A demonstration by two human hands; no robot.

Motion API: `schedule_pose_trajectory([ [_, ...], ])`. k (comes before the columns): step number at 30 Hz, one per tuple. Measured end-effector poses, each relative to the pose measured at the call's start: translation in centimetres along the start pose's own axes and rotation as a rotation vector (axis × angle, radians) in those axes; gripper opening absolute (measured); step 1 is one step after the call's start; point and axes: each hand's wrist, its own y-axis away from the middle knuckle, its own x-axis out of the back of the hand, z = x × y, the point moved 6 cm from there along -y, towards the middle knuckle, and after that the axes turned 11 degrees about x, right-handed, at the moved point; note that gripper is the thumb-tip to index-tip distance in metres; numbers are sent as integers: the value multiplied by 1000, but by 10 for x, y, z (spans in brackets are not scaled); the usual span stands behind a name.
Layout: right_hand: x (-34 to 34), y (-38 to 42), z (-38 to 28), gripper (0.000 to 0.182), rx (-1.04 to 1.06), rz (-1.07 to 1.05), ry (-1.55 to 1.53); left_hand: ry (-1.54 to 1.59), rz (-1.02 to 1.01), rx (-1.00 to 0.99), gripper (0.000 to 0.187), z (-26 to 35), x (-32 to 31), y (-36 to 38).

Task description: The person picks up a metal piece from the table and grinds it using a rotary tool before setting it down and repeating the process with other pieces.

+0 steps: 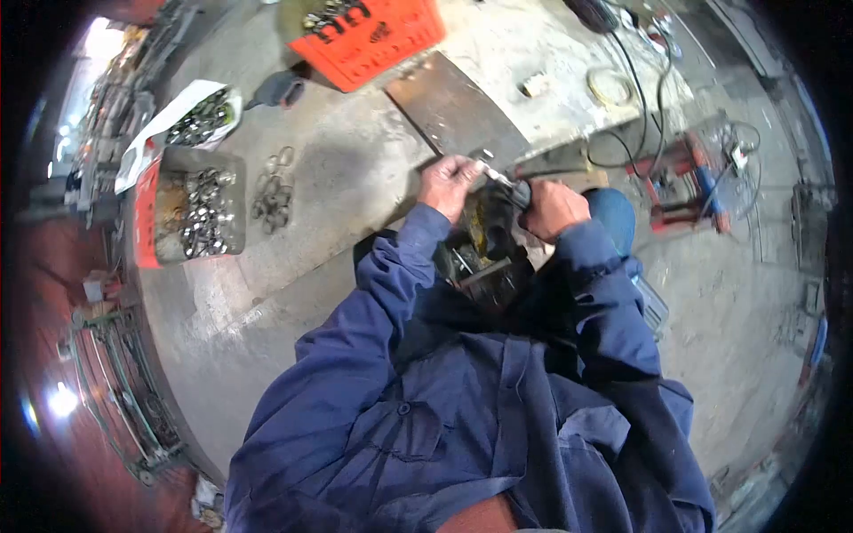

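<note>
My right hand (555, 211) is wrapped around the dark body of a die grinder (521, 193), whose slim light-coloured shaft points up and left. My left hand (450, 186) is closed, thumb and fingers pinched together right at the shaft's pale tip. What those fingers pinch is too small to make out. Beneath both hands, between my knees, stands a dark machine or stand with yellow marks (487, 226), partly hidden. A flat brown metal plate (458, 107) lies on the floor just beyond my left hand.
To the left, a red-fronted bin (147, 213) holds many metal rings, with loose rings (273, 200) beside it. A white sack (142, 147) with more metal parts lies behind. An orange crate (373, 49) stands ahead. Cables (641, 107) run toward a red metal frame (680, 186) at right.
</note>
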Motion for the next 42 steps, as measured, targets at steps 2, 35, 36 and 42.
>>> schedule_pose_trajectory([
  [2,8,0,-3,31,61,64,-60,46,-6,76,14,-12,-4,-5],
  [35,24,21,19,40,-41,220,-55,-445,576,-292,26,86,140,55],
  [36,23,20,18,39,-35,235,-25,-460,598,-244,26,66,150,62],
  [42,38,30,-10,42,-42,223,-23,-386,698,-133,29,11,202,103],
])
